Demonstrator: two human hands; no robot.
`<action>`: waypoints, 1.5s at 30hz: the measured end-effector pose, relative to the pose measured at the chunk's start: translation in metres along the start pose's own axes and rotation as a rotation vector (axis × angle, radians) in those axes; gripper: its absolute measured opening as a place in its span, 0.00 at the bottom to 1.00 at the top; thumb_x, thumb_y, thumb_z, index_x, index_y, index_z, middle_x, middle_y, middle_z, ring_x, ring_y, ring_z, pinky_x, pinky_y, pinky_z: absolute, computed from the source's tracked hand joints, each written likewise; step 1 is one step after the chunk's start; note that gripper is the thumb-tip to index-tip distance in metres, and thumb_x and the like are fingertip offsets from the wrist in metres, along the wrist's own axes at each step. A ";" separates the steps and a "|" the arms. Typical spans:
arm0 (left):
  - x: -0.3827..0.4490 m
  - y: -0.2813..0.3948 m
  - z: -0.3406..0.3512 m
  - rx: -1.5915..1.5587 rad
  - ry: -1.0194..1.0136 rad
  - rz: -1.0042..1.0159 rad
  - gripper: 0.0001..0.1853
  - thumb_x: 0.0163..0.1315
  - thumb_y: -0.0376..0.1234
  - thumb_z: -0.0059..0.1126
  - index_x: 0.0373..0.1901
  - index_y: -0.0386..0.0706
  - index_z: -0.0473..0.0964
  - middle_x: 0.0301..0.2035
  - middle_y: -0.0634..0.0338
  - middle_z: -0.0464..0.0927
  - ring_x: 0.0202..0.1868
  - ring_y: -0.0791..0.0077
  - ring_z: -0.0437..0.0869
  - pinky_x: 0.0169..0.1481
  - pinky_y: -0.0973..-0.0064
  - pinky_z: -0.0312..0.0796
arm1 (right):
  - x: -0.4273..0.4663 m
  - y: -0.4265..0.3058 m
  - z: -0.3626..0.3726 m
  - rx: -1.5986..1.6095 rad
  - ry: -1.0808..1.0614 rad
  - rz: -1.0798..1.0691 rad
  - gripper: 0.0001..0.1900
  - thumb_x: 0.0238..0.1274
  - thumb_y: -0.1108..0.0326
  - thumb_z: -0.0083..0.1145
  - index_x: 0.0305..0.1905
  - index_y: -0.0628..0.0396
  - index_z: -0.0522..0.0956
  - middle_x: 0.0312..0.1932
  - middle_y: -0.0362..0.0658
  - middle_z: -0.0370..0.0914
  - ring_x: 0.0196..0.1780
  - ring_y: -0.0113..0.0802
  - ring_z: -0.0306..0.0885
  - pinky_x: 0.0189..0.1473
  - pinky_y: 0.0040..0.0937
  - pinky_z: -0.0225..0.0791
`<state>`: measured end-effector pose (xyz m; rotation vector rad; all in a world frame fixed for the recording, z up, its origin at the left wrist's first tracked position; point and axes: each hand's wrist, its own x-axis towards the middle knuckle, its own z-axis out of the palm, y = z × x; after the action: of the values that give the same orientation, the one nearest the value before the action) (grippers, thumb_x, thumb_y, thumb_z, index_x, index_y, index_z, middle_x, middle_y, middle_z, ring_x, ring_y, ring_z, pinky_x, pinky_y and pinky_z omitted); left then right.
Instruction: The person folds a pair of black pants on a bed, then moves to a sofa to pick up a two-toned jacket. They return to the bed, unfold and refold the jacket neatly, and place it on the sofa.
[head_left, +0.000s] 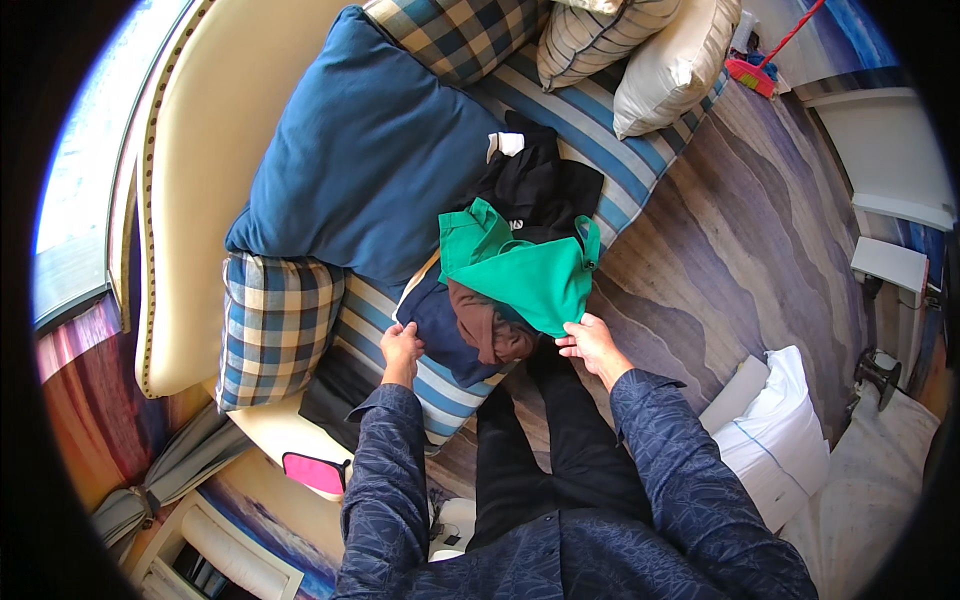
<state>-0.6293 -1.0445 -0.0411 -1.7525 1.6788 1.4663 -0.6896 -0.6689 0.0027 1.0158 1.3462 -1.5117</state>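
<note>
My right hand (590, 344) pinches the lower corner of a green cloth garment (525, 279), which has a strap loop at its right side. Beneath the green cloth lie a navy blue garment (439, 319) and a bunched brown garment (491, 326). With its fingertips, my left hand (403, 350) grips the pale edge of the navy garment. Black clothing (540, 184) with a white patch lies crumpled just beyond, on the striped sofa seat (592, 112).
A big blue cushion (375, 150) and a checked pillow (281, 322) line the sofa back. Black cloth (341, 394) and a pink-black item (313, 472) lie at the sofa's near end. A white bundle (776, 435) stands on the floor at right, a red broom (752, 77) farther off.
</note>
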 end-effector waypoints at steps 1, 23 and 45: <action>-0.004 0.000 0.002 -0.015 -0.032 0.011 0.08 0.69 0.36 0.62 0.42 0.45 0.73 0.24 0.64 0.76 0.20 0.74 0.78 0.26 0.72 0.76 | 0.000 0.004 -0.003 -0.084 0.019 -0.029 0.08 0.72 0.70 0.53 0.50 0.58 0.76 0.42 0.46 0.81 0.36 0.35 0.81 0.34 0.35 0.79; -0.252 0.015 -0.081 -0.740 -0.182 0.503 0.06 0.75 0.29 0.52 0.49 0.44 0.75 0.48 0.60 0.83 0.44 0.74 0.83 0.50 0.75 0.72 | 0.024 -0.009 0.058 -0.167 -0.164 -0.329 0.32 0.65 0.66 0.58 0.69 0.69 0.63 0.63 0.56 0.72 0.64 0.43 0.73 0.65 0.37 0.68; -0.348 0.005 -0.203 -1.145 -0.229 0.655 0.28 0.67 0.43 0.48 0.63 0.36 0.75 0.64 0.48 0.76 0.68 0.51 0.73 0.76 0.50 0.58 | -0.082 0.054 0.125 0.021 -0.542 0.342 0.51 0.65 0.31 0.55 0.79 0.57 0.52 0.79 0.65 0.47 0.79 0.63 0.50 0.64 0.69 0.65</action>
<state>-0.4715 -1.0104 0.3279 -1.2872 1.4013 3.2270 -0.6172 -0.7899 0.0756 0.7273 0.7364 -1.4029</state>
